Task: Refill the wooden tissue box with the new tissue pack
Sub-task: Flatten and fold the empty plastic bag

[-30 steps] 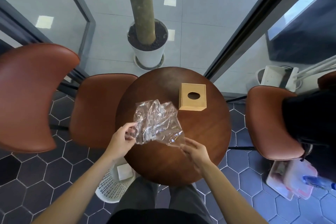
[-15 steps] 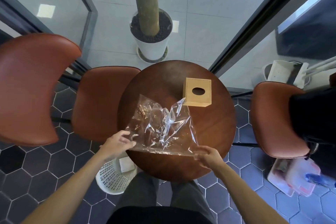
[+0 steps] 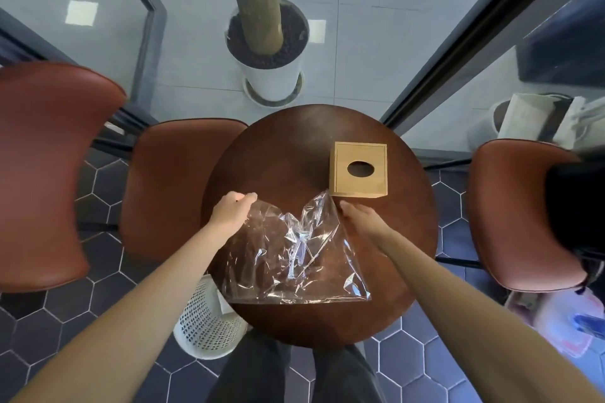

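Note:
A light wooden tissue box (image 3: pixel 358 168) with an oval hole in its top stands on the round dark wooden table (image 3: pixel 284 147), right of centre. In front of it a crumpled clear plastic wrapper (image 3: pixel 294 255) is spread over the table and looks empty. My left hand (image 3: pixel 234 211) pinches its far left corner with curled fingers. My right hand (image 3: pixel 360 216) holds its far right corner, which rises in a peak just below the box's front left corner. The wrapper's near edge lies toward me.
Brown padded chairs stand at the left (image 3: pixel 183 180), far left (image 3: pixel 49 157) and right (image 3: pixel 517 206). A white perforated basket (image 3: pixel 206 321) sits on the floor under the table's near left edge. A white pot with a tree trunk (image 3: pixel 271 75) stands behind the table.
Both hands moved forward toward the box, still holding the wrapper. The wrapper went from a bunched, raised shape to lying spread over the table with its free edge toward me.

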